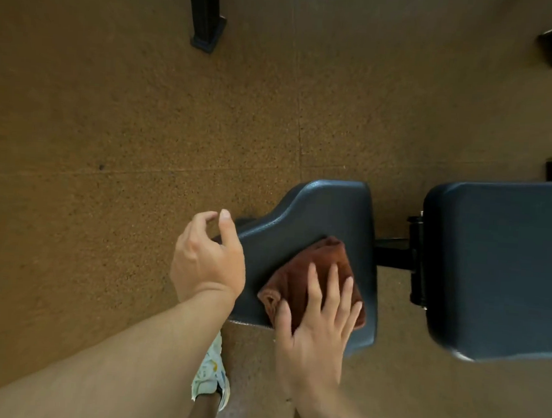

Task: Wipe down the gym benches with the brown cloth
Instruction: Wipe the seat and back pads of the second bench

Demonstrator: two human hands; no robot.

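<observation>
Flat on seat pad — right hand, brown cloth.

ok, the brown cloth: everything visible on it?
The brown cloth looks like soft, plush rust-brown fabric, bunched into a rough folded pad with a rolled edge at its near-left corner. It lies on the dark seat pad, towards its right end. The right hand presses on it with straight, spread fingers.

speckled brown floor, black post foot, pale sneaker
</observation>
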